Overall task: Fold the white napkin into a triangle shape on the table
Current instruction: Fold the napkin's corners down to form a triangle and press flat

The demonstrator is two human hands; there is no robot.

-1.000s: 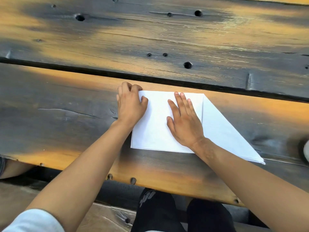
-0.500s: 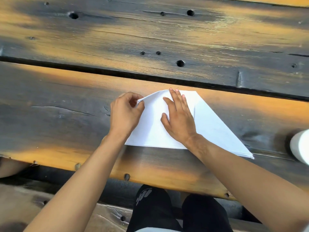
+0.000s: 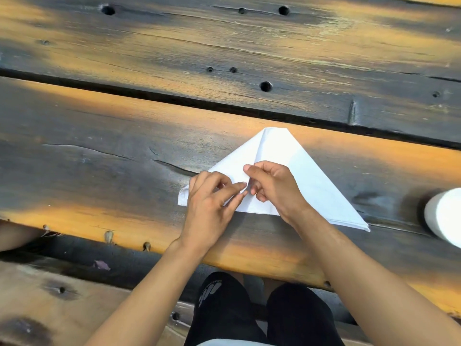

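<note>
My arms are bare from wrist to elbow, with no watch, ring or band on my left hand (image 3: 212,198) or right hand (image 3: 274,188). At six o'clock my legs wear black trousers (image 3: 294,318), the left knee bearing a white striped logo (image 3: 209,292). A strip of pale shirt hem (image 3: 232,342) shows at the bottom edge.

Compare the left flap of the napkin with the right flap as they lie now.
The left flap is mid-fold: the left hand pinches its corner near the centre crease, and its lower left tip looks rumpled. The right flap lies flat with a crisp straight edge running to a sharp corner, and the right hand is over its inner edge. Both are white parts of one napkin and meet near the top.
</note>
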